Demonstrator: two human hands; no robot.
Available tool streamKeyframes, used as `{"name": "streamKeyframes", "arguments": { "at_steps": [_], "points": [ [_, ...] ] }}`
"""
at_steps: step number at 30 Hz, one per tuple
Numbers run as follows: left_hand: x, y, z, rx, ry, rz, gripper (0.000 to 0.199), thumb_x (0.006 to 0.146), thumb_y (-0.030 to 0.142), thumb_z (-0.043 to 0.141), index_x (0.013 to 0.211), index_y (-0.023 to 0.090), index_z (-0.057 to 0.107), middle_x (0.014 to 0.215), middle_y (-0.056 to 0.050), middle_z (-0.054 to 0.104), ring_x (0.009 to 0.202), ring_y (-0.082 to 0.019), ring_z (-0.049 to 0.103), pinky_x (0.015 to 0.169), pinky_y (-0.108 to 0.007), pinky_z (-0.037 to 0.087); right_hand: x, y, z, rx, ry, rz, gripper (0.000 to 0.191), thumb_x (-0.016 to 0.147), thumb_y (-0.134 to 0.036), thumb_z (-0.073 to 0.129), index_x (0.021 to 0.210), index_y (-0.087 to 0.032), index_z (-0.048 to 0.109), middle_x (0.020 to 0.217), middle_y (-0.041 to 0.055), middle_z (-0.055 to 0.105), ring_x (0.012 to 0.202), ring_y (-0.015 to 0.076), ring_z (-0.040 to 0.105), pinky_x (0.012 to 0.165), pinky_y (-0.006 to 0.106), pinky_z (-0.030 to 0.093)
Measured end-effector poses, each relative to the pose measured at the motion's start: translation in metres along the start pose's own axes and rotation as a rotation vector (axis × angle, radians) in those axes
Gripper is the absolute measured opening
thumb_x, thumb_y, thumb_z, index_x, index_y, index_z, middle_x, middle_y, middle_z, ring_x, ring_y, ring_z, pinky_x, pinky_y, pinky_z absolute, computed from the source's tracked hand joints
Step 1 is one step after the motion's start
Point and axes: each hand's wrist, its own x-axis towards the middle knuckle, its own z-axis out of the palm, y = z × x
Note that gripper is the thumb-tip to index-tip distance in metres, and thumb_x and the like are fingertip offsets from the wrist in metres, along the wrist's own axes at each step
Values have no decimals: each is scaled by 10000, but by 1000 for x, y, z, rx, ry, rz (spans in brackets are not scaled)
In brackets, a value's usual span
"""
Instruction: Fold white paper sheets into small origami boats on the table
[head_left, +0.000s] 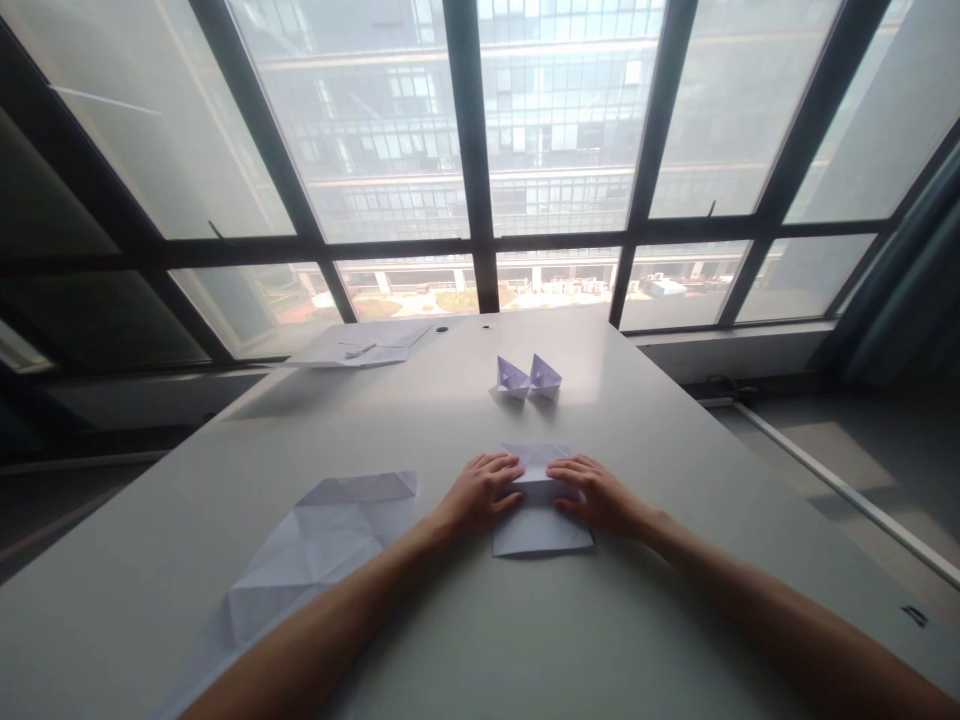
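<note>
A folded sheet of white paper lies on the table in front of me, its middle raised in a horizontal fold. My left hand grips its left edge, fingers on top and thumb lower down near the fold. On the opposite edge my right hand holds the paper the same way. Both hands' fingertips point inward, with the fold between them. Just beyond stand two folded paper boats, side by side. To the left, partly behind my left forearm, is a creased, opened-out paper sheet.
On the white table, a stack of paper with a small white object on it lies at the far left. Two round holes are near the far edge. Large windows rise behind the table, and a dark curtain hangs at right.
</note>
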Motion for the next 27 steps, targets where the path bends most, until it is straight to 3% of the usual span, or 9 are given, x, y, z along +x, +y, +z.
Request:
{"name": "streamKeyframes", "arguments": {
  "at_steps": [27],
  "points": [
    [2, -1, 0, -36, 67, 84, 285, 941, 315, 637, 1215, 274, 701, 1324, -64, 651, 1202, -273, 590, 1057, -459, 458, 0, -1, 0, -4, 45, -26, 380, 841, -204, 728, 1215, -226, 667, 1178, 90, 704, 1087, 274, 612, 1005, 455, 456]
  ]
}}
